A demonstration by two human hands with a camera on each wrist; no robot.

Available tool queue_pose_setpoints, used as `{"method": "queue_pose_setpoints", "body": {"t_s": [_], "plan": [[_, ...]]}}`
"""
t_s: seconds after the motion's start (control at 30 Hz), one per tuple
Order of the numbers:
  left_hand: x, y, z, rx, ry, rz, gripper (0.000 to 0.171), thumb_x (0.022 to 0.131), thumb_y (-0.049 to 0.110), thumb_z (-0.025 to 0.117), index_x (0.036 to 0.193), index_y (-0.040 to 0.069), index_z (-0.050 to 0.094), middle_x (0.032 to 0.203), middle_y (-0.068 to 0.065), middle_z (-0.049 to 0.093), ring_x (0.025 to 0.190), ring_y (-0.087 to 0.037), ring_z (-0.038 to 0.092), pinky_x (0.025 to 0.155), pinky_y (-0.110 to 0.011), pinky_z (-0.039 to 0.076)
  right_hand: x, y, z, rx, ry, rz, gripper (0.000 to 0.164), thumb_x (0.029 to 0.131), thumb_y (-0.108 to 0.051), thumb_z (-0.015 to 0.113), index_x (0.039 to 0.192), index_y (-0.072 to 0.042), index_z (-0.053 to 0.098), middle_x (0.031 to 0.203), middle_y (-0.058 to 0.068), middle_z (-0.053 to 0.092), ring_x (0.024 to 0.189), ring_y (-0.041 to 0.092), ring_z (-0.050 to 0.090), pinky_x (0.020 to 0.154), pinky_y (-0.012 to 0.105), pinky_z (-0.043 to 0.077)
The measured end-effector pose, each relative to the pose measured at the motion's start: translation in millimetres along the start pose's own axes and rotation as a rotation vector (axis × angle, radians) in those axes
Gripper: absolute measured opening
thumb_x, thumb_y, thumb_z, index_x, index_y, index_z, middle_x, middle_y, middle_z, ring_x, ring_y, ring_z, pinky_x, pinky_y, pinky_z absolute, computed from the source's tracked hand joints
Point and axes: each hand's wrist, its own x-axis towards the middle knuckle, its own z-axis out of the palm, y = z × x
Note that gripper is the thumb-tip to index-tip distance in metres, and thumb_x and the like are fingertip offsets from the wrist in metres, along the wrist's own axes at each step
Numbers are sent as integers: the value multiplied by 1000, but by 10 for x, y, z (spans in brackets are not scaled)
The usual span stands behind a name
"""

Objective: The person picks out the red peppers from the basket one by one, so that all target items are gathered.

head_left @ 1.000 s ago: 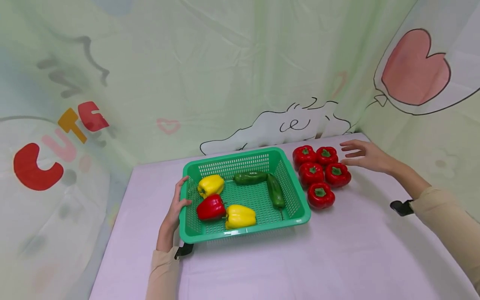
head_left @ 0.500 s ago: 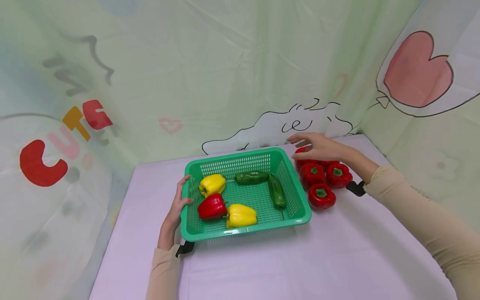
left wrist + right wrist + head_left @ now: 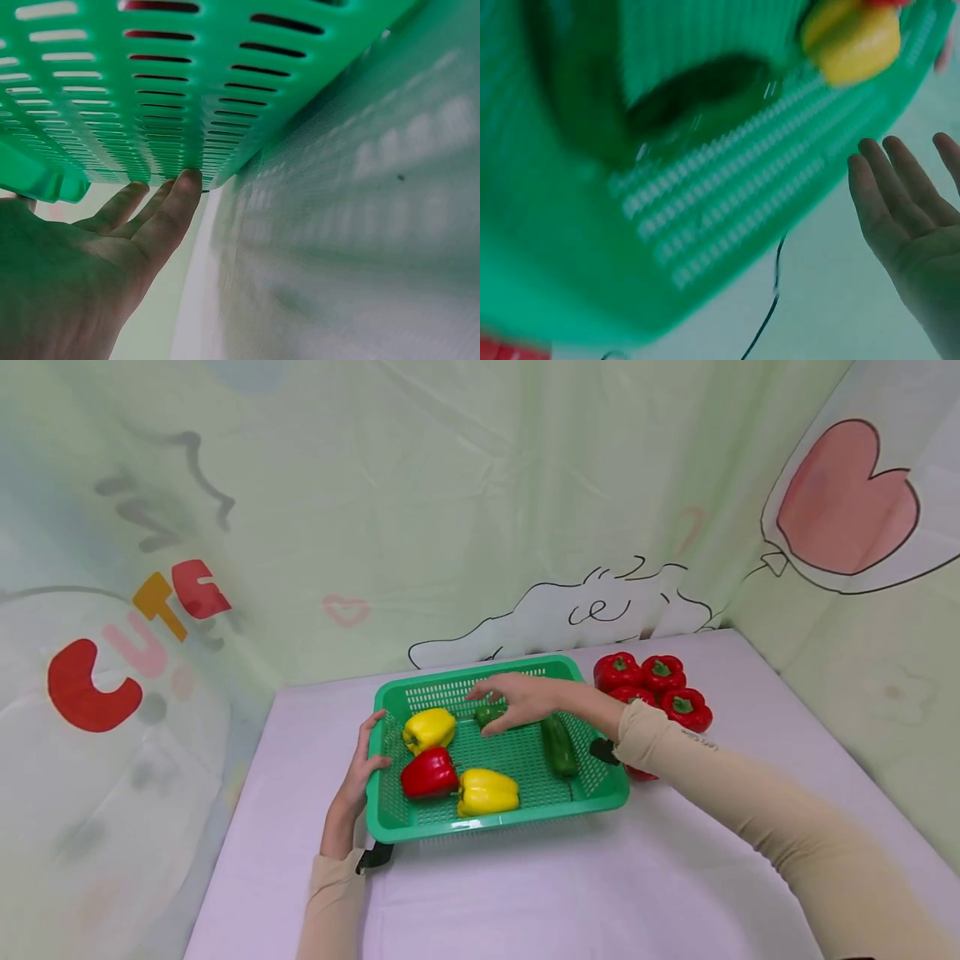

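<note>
A green plastic basket (image 3: 502, 827) holds two yellow bell peppers (image 3: 488, 792), a red bell pepper (image 3: 429, 774) and two long green peppers (image 3: 557, 747). My left hand (image 3: 358, 777) grips its left rim, thumb and a fingertip over the edge. In the left wrist view, the other fingers (image 3: 161, 214) extend along the slotted outer wall. Over the basket's back half hovers my right hand (image 3: 525, 700), fingers spread and holding nothing. It partly covers the rear green pepper (image 3: 489, 714). The right wrist view shows the palm (image 3: 930, 247) with fingers apart, near the blurred basket wall (image 3: 727, 225).
Several red bell peppers (image 3: 686, 708) cluster right of the basket, partly behind the right forearm (image 3: 720, 785). Everything stands on a table with a pale lilac cloth (image 3: 480, 893). A printed curtain (image 3: 450, 527) hangs behind and at both sides.
My right hand has swept left from beside the red bell peppers, across them, to above the basket. My left hand stays on the rim. The basket's contents look unchanged.
</note>
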Motion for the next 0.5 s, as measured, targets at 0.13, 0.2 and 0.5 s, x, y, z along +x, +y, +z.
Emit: {"method": "queue_pose_setpoints", "body": {"t_s": [0.13,0.2,0.5], "plan": [[4,10,-1,2,12,-3,78,82,2,41,154,15,15,159,-16,13,133,-44,29,100,-60,37,244,-127,229,-52,-74,-10,65,88,-29,71,142,-2,47,143,14,50,124,30,51,102,42,44],[6,16,0,6,15,-2,79,81,3,42,154,15,15,159,-16,13,133,-44,30,99,-59,39,353,-165,332,-74,-96,10,67,87,-30,73,142,-1,47,144,14,49,125,29,50,103,41,42],[18,7,3,11,20,-8,78,82,3,42,154,16,16,159,-15,14,133,-44,31,98,-50,43,642,-251,569,-176,-147,146,71,80,-32,81,138,-4,52,135,12,55,121,27,51,98,41,45]]}}
